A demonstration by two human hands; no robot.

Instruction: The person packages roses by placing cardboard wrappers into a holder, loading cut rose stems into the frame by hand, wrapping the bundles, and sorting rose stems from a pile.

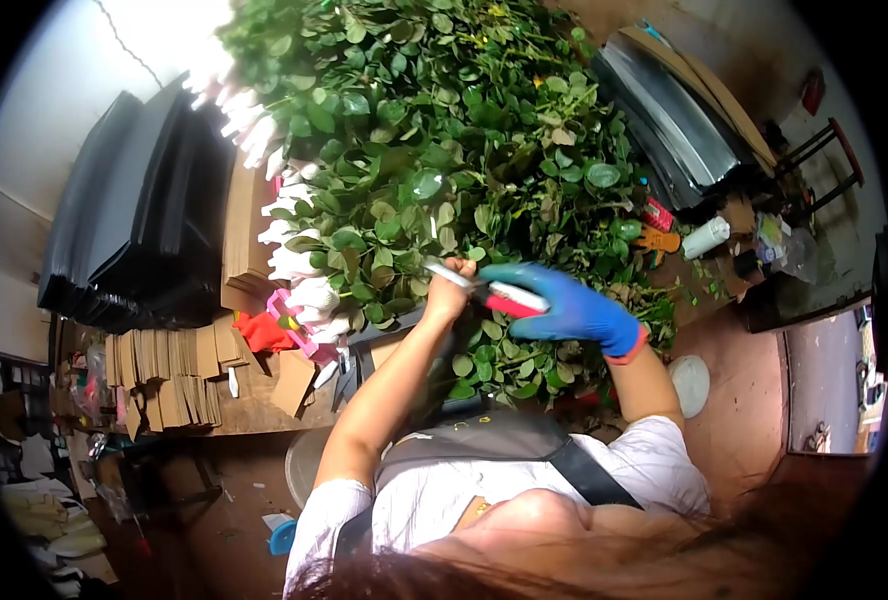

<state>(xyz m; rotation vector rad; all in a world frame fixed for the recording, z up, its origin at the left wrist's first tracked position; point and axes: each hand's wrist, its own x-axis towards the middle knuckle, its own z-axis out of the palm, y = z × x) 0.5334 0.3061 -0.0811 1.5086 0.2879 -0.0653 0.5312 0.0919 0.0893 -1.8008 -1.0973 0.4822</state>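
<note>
My right hand (564, 308), in a blue glove with an orange cuff, is closed around a red-handled tool (516, 304) with a pale grip. Whether it is a cutter or a stapler I cannot make out. Beside it, my bare left hand (451, 289) is closed at the tool's front end; a narrow light-grey piece (438, 268) shows at its fingers. What it grips is hidden. Both hands are over a large heap of leafy green stems (444, 140). Along the heap's left edge are whitish wrapped flower heads (299, 262), overexposed toward the back.
Dark folded sheets (129, 210) stand at left, behind cardboard pieces (169, 375) on the wooden table (254, 412). A pink holder (299, 325) and red cloth (262, 331) lie nearby. At right are shiny sheets (679, 115), an orange glove (656, 240) and a white roll (706, 238).
</note>
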